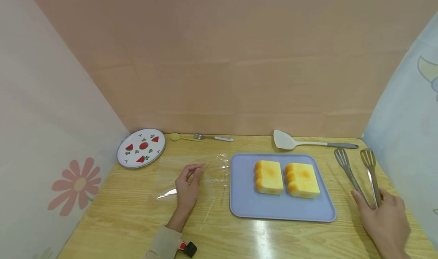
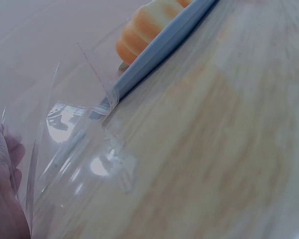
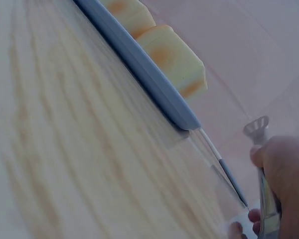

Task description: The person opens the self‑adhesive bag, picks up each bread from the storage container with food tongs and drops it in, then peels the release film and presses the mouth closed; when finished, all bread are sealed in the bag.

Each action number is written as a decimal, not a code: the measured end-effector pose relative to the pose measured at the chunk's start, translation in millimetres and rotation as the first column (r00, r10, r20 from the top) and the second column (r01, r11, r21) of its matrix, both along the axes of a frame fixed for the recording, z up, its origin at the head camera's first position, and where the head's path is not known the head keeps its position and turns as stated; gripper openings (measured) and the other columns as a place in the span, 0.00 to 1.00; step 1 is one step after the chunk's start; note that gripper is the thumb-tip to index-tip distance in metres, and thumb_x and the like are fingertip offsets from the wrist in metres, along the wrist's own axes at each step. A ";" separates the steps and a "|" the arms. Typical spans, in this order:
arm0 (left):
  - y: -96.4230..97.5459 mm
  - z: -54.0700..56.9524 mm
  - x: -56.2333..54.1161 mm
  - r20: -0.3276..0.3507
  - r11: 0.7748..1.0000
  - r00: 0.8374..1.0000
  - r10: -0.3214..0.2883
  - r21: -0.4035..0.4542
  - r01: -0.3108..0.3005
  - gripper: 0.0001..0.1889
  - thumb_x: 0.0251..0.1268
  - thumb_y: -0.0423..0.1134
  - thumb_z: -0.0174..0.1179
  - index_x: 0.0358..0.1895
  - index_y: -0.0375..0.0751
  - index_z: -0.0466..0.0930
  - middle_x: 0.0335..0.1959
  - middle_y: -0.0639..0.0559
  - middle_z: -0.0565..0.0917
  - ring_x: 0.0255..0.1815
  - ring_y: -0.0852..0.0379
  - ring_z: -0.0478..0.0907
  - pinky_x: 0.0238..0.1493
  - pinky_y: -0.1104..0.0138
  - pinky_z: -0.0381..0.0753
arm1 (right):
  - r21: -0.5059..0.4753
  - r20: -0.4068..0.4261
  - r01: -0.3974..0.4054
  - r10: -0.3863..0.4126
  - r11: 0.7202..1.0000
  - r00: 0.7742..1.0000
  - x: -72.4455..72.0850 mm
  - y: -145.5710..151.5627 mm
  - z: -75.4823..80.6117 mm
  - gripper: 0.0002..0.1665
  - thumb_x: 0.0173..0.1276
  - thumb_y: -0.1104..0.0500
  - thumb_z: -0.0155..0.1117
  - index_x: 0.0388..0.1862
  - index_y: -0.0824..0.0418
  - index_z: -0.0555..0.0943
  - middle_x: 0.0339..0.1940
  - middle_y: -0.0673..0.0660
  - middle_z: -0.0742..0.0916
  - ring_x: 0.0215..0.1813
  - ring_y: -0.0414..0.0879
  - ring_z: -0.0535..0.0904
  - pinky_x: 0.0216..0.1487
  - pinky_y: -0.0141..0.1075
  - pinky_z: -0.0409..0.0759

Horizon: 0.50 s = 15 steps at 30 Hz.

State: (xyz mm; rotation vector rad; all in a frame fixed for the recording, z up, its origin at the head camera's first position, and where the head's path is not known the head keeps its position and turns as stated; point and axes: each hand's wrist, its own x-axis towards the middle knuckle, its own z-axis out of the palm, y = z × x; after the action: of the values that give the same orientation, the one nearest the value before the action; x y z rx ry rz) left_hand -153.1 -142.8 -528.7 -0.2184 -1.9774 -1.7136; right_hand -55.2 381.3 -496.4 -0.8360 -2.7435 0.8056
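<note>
My left hand (image 1: 187, 186) pinches the edge of a clear plastic bag (image 1: 212, 175), which spreads over the wood left of the tray. In the left wrist view the bag (image 2: 65, 124) stands up wrinkled and shiny beside the fingers. At the far right, my right hand (image 1: 386, 217) grips grey tongs (image 1: 356, 179) with slotted ends spread apart and pointing away from me. The right wrist view shows the tongs (image 3: 259, 130) partly covered by the hand. Two yellow bread pieces (image 1: 269, 177) with browned edges lie side by side on a blue tray (image 1: 246, 207).
A white plate (image 1: 137, 139) with a fruit pattern stands at the back left. Along the back lie a yellow spoon (image 1: 175, 137), a fork (image 1: 222, 139) and a white spatula (image 1: 284, 140) with a grey handle. Cloth-covered walls (image 1: 219, 61) close the back and sides.
</note>
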 end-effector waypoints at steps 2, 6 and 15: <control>-0.5 -0.6 -0.6 -0.007 1.000 1.000 -0.003 0.002 0.003 0.04 0.79 0.26 0.66 0.49 0.29 0.87 0.50 0.39 0.94 0.55 0.37 0.91 0.59 0.75 0.85 | 0.003 -0.084 0.004 -0.003 1.000 0.996 0.0 -1.9 -1.1 0.51 0.82 0.37 0.65 0.76 0.81 0.68 0.60 0.83 0.74 0.59 0.79 0.73 0.41 0.70 0.76; -1.3 -2.2 -1.2 -0.018 1.000 1.000 -0.012 0.004 0.012 0.04 0.79 0.25 0.66 0.50 0.31 0.87 0.50 0.39 0.94 0.55 0.41 0.92 0.59 0.75 0.85 | 0.006 -0.215 0.003 -0.002 1.000 0.977 1.1 -2.6 -3.6 0.38 0.82 0.44 0.68 0.68 0.77 0.73 0.48 0.74 0.79 0.53 0.73 0.76 0.38 0.62 0.71; -1.4 -1.4 -0.1 -0.010 1.000 1.000 -0.004 -0.001 0.004 0.03 0.79 0.28 0.67 0.49 0.32 0.87 0.50 0.42 0.95 0.55 0.48 0.92 0.61 0.75 0.84 | 0.043 -0.318 -0.024 0.037 0.999 0.947 1.2 -4.3 -6.6 0.23 0.84 0.56 0.62 0.63 0.75 0.78 0.45 0.75 0.80 0.50 0.70 0.76 0.39 0.60 0.68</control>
State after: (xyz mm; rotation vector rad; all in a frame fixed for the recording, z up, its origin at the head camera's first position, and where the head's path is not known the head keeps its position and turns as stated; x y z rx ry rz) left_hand -153.2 -144.2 -530.1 -0.2309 -1.9720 -1.7116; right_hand -54.0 377.0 -503.0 -0.5963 -2.4817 0.8113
